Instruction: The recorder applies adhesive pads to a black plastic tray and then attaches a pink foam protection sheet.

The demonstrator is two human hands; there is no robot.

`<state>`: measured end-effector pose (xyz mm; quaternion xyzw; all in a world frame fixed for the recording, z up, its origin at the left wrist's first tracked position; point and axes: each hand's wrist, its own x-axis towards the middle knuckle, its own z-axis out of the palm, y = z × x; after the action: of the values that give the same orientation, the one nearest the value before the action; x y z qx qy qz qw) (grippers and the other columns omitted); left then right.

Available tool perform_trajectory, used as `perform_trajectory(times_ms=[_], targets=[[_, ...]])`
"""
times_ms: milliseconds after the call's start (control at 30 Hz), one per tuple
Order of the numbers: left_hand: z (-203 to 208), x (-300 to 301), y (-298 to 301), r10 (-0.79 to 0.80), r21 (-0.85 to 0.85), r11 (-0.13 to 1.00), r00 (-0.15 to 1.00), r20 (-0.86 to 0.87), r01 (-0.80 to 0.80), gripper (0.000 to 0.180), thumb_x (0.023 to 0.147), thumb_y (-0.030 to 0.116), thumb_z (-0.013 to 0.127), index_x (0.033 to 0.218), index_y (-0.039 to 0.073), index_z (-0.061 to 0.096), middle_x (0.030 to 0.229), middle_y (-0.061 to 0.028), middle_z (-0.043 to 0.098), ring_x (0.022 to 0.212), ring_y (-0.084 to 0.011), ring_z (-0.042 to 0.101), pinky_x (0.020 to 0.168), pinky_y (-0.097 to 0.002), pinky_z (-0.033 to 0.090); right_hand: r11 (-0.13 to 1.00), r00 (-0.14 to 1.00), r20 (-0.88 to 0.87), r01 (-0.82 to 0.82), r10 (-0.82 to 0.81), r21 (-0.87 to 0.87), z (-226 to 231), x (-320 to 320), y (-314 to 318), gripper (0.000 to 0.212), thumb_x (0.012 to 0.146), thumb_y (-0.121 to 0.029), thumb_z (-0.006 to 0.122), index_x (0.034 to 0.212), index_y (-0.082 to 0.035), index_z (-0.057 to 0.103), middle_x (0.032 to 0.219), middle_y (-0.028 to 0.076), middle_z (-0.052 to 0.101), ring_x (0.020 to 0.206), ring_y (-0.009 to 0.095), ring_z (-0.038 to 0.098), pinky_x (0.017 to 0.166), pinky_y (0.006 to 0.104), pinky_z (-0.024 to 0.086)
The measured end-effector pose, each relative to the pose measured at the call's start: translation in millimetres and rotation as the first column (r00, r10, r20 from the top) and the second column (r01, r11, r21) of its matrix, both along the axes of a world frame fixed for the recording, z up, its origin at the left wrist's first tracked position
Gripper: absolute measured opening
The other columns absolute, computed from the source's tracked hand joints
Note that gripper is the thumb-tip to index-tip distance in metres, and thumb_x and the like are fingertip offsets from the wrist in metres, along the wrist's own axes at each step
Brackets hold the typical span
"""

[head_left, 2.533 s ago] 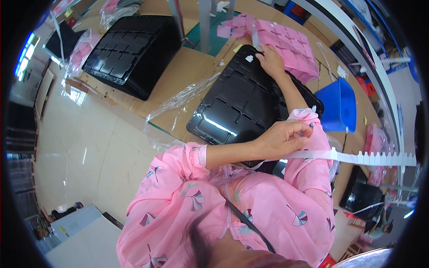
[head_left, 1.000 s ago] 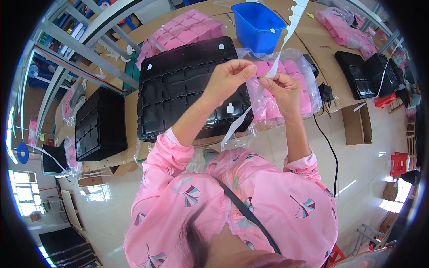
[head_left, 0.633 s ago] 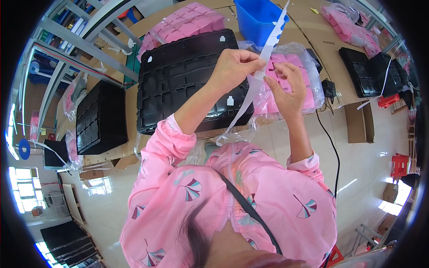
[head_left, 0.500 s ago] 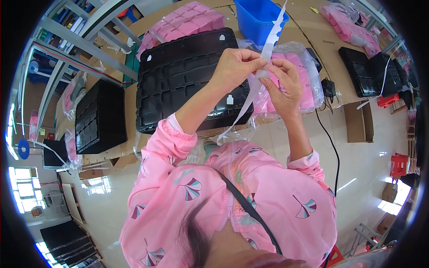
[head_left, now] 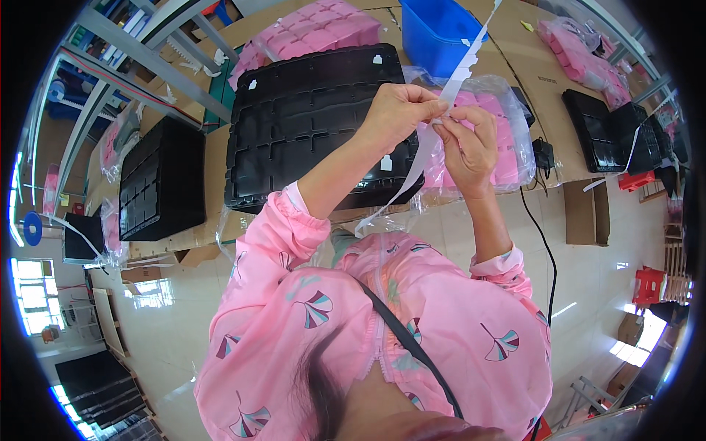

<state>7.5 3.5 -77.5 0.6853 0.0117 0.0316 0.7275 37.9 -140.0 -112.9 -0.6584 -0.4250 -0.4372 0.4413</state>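
Note:
A long white strip of labels [head_left: 424,156] runs between my hands, its upper end rising past a blue bin and its tail hanging toward my lap. My left hand [head_left: 401,112] pinches the strip between thumb and forefinger. Close beside it, my right hand [head_left: 471,147] has its thumb and fingertips pressed together at the strip's edge; the exact spot they grip is partly hidden. Under my left forearm lies a big black plastic tray [head_left: 294,140] with a grid of ridges. Small white labels [head_left: 386,163] are stuck on it near three corners.
Behind my hands stands the blue bin [head_left: 434,37]. Pink moulded trays [head_left: 323,29] lie at the back, and a bagged pink one [head_left: 507,136] sits to the right. Another black tray [head_left: 163,187] stands at left, near a metal frame [head_left: 158,62]. A black cable [head_left: 544,228] hangs off the table.
My right thumb and fingers have closed together at the strip, where they were apart before. My left hand keeps its pinch. The whole view has shifted slightly.

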Motion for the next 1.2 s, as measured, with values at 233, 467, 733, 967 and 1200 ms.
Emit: perform_trajectory(times_ms=[233, 467, 733, 967, 1200], targets=[[-5, 5, 3, 0.012, -0.030, 0.999, 1.000, -0.024, -0.013, 0.023, 0.075, 0.024, 0.072, 0.085, 0.004, 0.067, 0.072, -0.0010, 0.063, 0.066, -0.0069, 0.055, 0.054, -0.0205, 0.037, 0.999, 1.000, 0.023, -0.017, 0.018, -0.038, -3, 0, 2, 0.020, 0.059, 0.003, 0.071, 0.075, -0.002, 0.061, 0.084, 0.007, 0.059, 0.077, 0.025, 0.056, 0.066, 0.0319, 0.043], [-20, -8, 14, 0.095, -0.119, 0.989, 0.995, 0.027, -0.091, 0.016, 0.079, 0.014, 0.065, 0.084, -0.001, 0.065, 0.070, -0.0020, 0.062, 0.062, -0.0077, 0.056, 0.056, -0.0240, 0.045, 0.963, 0.890, -0.373, -0.262, 0.263, 0.054, 32, -23, 23, 0.007, 0.074, -0.001, 0.066, 0.079, -0.001, 0.060, 0.090, 0.008, 0.061, 0.080, 0.019, 0.058, 0.071, 0.0273, 0.045], [-60, -117, 93, 0.423, 0.422, 0.617, 0.732, 0.534, -0.664, 0.012, 0.074, 0.008, 0.064, 0.086, 0.007, 0.066, 0.083, -0.0097, 0.065, 0.077, -0.0272, 0.062, 0.070, -0.0336, 0.049, 0.559, 0.388, -0.820, -0.823, 0.421, -0.102, 35, 3, 137, 0.012, 0.079, -0.010, 0.059, 0.082, 0.001, 0.062, 0.086, 0.005, 0.062, 0.075, 0.010, 0.055, 0.069, 0.0248, 0.043], [-102, -215, 181, 0.721, 0.495, 0.186, 0.460, 0.517, -0.848, 0.049, 0.074, 0.016, 0.069, 0.118, 0.001, 0.051, 0.120, -0.0143, 0.052, 0.113, -0.0260, 0.048, 0.096, -0.0322, 0.036, 0.144, 0.438, -0.836, -0.899, 0.332, -0.414, 10, -30, 242, 0.014, 0.076, -0.011, 0.057, 0.077, 0.003, 0.060, 0.076, 0.009, 0.058, 0.071, 0.015, 0.055, 0.067, 0.0276, 0.043], [-122, -221, 173, 0.817, 0.428, 0.351, 0.496, 0.295, -0.833, 0.074, 0.068, 0.029, 0.073, 0.129, 0.002, 0.041, 0.126, -0.0173, 0.046, 0.118, -0.0286, 0.043, 0.100, -0.0333, 0.031, 0.026, 0.515, -0.821, -0.851, 0.246, -0.525, -8, -49, 294, 0.013, 0.074, -0.011, 0.061, 0.077, 0.002, 0.062, 0.078, 0.010, 0.060, 0.073, 0.019, 0.058, 0.067, 0.0302, 0.044]])
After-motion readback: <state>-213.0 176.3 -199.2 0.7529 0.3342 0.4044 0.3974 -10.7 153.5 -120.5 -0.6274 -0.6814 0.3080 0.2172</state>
